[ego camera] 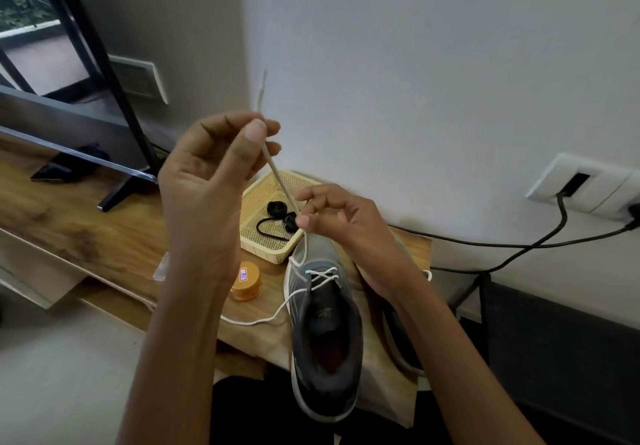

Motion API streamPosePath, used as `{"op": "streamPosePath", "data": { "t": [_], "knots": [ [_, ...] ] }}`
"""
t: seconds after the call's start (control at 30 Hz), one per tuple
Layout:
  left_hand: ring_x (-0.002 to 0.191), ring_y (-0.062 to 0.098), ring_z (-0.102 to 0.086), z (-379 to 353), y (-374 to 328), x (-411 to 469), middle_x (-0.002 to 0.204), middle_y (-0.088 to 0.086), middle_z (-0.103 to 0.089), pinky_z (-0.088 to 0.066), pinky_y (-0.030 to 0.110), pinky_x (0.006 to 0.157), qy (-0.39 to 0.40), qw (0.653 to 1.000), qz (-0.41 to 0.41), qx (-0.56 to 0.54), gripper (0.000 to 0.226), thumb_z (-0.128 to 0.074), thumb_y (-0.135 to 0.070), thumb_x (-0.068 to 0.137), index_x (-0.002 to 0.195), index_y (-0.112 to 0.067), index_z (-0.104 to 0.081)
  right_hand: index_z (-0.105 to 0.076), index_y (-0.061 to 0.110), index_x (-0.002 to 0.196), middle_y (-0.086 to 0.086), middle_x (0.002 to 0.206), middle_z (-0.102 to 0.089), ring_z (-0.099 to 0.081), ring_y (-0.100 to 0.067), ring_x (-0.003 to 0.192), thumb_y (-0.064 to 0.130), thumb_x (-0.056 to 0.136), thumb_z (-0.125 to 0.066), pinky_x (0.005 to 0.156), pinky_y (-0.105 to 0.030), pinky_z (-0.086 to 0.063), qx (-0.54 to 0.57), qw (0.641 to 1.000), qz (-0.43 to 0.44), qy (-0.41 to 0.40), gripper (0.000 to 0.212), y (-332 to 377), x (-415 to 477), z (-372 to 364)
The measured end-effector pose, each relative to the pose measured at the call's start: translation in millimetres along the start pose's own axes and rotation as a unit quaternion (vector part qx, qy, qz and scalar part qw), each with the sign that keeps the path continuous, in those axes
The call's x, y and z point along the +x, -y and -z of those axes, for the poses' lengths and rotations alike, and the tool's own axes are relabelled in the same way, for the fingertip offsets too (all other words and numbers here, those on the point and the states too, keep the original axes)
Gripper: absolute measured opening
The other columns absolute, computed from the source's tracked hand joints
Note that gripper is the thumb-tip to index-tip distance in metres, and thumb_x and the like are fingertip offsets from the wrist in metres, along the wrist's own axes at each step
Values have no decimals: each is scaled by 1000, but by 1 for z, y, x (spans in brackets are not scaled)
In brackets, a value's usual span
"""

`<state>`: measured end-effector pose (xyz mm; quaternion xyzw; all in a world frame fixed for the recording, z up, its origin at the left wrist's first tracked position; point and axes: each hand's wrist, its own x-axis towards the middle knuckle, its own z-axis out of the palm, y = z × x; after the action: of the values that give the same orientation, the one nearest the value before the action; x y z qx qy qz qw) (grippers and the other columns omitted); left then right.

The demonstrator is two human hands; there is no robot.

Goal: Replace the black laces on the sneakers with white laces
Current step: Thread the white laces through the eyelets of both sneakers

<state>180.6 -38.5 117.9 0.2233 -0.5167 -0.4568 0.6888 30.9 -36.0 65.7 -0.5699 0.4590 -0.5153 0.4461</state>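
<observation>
1. A grey sneaker (322, 333) sits heel-first at the near edge of the table (69, 223). A white lace (282, 185) is crossed through its lowest eyelets (one loose end trails off leftward).
2. The right hand (343, 223) pinches that lace just above the toe.
3. The left hand (207, 174), raised higher, pinches the lace near its tip, and the stretch between is taut.
4. Behind the toe, a yellow basket (263, 252) holds coiled black laces (277, 207).

Room corner: plain white wall (415, 63), wooden surface (69, 223).
Wall fills upper right; surface runs across middle left, TV (69, 108) standing on it; wall socket (588, 181) and black cable (519, 244) at right; pale floor (69, 375) lower left.
</observation>
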Motion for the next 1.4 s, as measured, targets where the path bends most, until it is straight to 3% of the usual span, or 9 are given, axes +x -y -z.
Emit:
{"op": "streamPosePath", "data": {
  "t": [0.1, 0.3, 0.4, 0.53, 0.8, 0.93, 1.07, 1.17, 1.4],
  "knots": [
    [84, 12, -68, -3, 9, -4, 83, -4, -73, -53, 24, 78, -37, 999, 7, 30, 14, -63, -14, 85, 99, -12, -61, -67, 10, 72, -4, 109, -64, -57, -7, 106, 7, 73, -74, 93, -22, -42, -9, 1000, -26, 12, 8, -6, -2, 4],
    [74, 7, -68, -2, 54, -12, 75, -8, -73, -54, 18, 69, -52, 984, 108, 131, 21, -61, -4, 88, 93, -22, -69, -67, 8, 73, -3, 83, -66, -58, -8, 78, 7, 78, -71, 76, -22, -44, -175, 979, -100, 24, 6, -36, -4, 18],
    [73, 10, -68, 4, 85, -26, 74, -6, -72, -53, 16, 67, -56, 963, 151, 215, 19, -66, -8, 84, 83, -26, -70, -68, 16, 75, 3, 73, -62, -55, -9, 75, 19, 80, -68, 69, -26, -40, -370, 917, -148, 0, 6, -56, -3, 29],
    [68, 10, -63, 18, 114, -46, 72, -4, -68, -48, 12, 60, -16, 918, 217, 333, 6, -68, -15, 84, 81, -20, -70, -72, 22, 97, -5, 105, -65, -49, -28, 112, 25, 86, -57, 95, -36, -39, -541, 820, -188, 24, 19, -68, -9, 38],
    [56, 0, -50, 30, 123, -56, 66, -10, -58, -40, 17, 57, 100, 867, 253, 417, 17, -71, -25, 83, 71, -27, -59, -71, 20, 101, -3, 111, -59, -37, -28, 118, 26, 93, -45, 98, -41, -23, -548, 812, -194, 56, 28, -68, -12, 33],
    [74, 8, -60, 25, 127, -61, 72, -12, -61, -45, 25, 67, 160, 825, 233, 489, 11, -71, -25, 83, 75, -26, -63, -71, 20, 95, 1, 101, -58, -38, -24, 115, 45, 91, -51, 92, -40, -24, -562, 802, -192, 57, 32, -70, -11, 26],
    [103, 10, -56, 18, 127, -65, 106, -11, -61, -29, 33, 96, 199, 742, 165, 619, 20, -55, -34, 93, 109, -33, -67, -72, 23, 92, 4, 88, -54, -41, -23, 114, 49, 88, -56, 88, -38, -25, -580, 791, -188, 45, 32, -70, -8, 21],
    [106, 13, -51, 15, 130, -68, 110, -8, -60, -20, 34, 91, 215, 683, 143, 683, 24, -50, -33, 95, 111, -34, -67, -73, 25, 91, 2, 94, -62, -42, -23, 114, 52, 85, -58, 90, -39, -26, -593, 781, -193, 40, 32, -71, -7, 19],
    [112, 15, -43, 5, 137, -74, 119, -7, -51, -21, 36, 96, 197, 673, 154, 696, 21, -51, -35, 94, 110, -29, -62, -71, 21, 97, -1, 106, -62, -44, -24, 118, 34, 90, -56, 99, -42, -23, -588, 782, -202, 32, 21, -77, -5, 18]
  ]
}}
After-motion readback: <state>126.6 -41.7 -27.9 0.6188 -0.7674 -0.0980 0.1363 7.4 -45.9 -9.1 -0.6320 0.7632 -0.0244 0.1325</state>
